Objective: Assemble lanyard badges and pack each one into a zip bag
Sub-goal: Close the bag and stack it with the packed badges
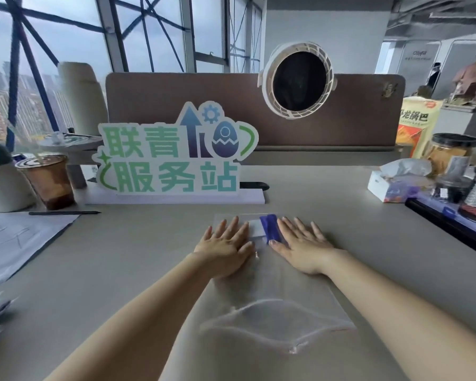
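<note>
zip bag point(272, 273): clear, flat on surface point(121, 270), mouth gaping at near end. badge point(261, 229): inside, far end, blue lanyard folded alongside. left hand point(226, 247), right hand point(302, 244): spread flat, gripping nothing, pressing the bag, likely to push out air before sealing.

Office, open-plan, high floor. My grey desk point(121, 257) backs onto a brown fabric partition point(204, 105) with a clip-on fan point(297, 81). Standing cutout sign point(173, 149), pen point(63, 213), papers point(14, 240), iced coffee cup point(48, 182), tissue box point(390, 185). Big windows point(66, 37) overlook city towers.
</note>
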`<state>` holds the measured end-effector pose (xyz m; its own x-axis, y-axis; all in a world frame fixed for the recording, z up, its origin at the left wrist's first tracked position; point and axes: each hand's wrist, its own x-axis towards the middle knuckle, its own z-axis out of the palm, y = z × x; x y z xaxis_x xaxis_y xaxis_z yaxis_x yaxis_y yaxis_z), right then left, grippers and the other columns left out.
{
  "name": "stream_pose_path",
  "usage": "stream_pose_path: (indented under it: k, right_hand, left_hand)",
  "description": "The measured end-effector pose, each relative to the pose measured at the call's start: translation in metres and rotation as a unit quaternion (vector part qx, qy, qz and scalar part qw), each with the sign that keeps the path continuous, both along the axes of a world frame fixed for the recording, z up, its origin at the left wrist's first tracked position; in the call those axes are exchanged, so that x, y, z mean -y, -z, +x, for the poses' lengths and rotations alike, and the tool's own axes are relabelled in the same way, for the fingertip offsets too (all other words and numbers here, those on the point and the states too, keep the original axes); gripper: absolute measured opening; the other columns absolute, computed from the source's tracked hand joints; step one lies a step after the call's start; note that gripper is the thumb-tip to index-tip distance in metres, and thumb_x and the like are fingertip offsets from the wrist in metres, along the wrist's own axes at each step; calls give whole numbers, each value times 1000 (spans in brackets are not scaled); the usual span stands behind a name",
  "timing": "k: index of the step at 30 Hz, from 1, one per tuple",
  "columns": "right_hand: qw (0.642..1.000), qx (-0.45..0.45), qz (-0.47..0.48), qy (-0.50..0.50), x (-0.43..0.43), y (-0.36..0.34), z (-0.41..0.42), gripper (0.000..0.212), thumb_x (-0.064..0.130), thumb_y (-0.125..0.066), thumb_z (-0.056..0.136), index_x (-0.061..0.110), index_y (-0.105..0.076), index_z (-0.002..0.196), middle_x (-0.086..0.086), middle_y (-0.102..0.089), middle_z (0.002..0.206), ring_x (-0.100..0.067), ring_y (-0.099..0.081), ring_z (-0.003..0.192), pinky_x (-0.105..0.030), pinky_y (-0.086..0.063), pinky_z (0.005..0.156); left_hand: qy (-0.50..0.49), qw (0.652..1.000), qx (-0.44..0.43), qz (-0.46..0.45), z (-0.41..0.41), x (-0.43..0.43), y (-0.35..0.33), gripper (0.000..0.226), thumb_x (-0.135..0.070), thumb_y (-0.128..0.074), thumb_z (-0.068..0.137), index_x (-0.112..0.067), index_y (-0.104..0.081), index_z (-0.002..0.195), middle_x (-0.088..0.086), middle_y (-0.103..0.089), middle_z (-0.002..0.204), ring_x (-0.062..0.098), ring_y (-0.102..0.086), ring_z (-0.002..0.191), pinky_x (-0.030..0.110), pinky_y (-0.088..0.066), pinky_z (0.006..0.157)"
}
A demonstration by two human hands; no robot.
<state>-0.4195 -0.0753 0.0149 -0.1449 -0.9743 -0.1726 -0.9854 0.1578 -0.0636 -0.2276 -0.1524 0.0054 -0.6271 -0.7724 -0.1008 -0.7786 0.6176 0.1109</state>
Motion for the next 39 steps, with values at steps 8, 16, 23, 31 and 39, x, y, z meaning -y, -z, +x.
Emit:
stream_pose_path:
  k: [8, 16, 23, 31, 39]
  right_hand:
    - [1000, -2, -29, -3, 12, -14, -3, 64, 61, -12, 94, 33, 3, 150, 13, 11, 157, -10, 13, 145, -47, 16, 114]
    - [1000, 29, 2, -5, 23, 6, 1, 57, 57, -7, 96, 40, 9, 147, 18, 15, 155, -10, 13, 144, -46, 14, 115]
    - [995, 95, -13, -19, -18, -19, 8, 53, 52, -9, 98, 41, 8, 147, 23, 14, 154, -8, 19, 142, -46, 16, 115]
    - [995, 52, 15, -80, -110, -3, 38, 54, 55, -12, 97, 43, 1, 147, 24, 11, 154, -7, 18, 142, -46, 13, 116]
    - [977, 188, -89, -51, -137, -19, 48, 44, 46, -22, 100, 43, -24, 144, 21, -10, 155, -5, 5, 144, -41, 9, 117]
  left_hand:
    - [-2, 999, -11, -50, -8, 14, -20, 59, -59, -24, 95, -34, -18, 148, -2, -6, 160, 22, -5, 147, 44, -3, 117]
    - [7, 1000, 0, 5, -10, 17, 0, 57, -57, -10, 96, -39, 3, 149, -8, 10, 159, 20, 9, 146, 41, 5, 118]
    - [19, 989, -136, -52, 8, -13, -22, 57, -52, -25, 97, -31, -19, 149, -7, -4, 159, 17, -1, 147, 39, 0, 118]
    - [104, 994, -39, -4, 53, -91, 0, 70, -67, -9, 89, -34, -13, 150, -15, -5, 158, 10, 1, 146, 37, 1, 119]
    - [69, 969, -224, -76, 72, -121, -18, 65, -69, -21, 87, -35, -45, 137, -14, -33, 150, 11, -34, 137, 33, -20, 116]
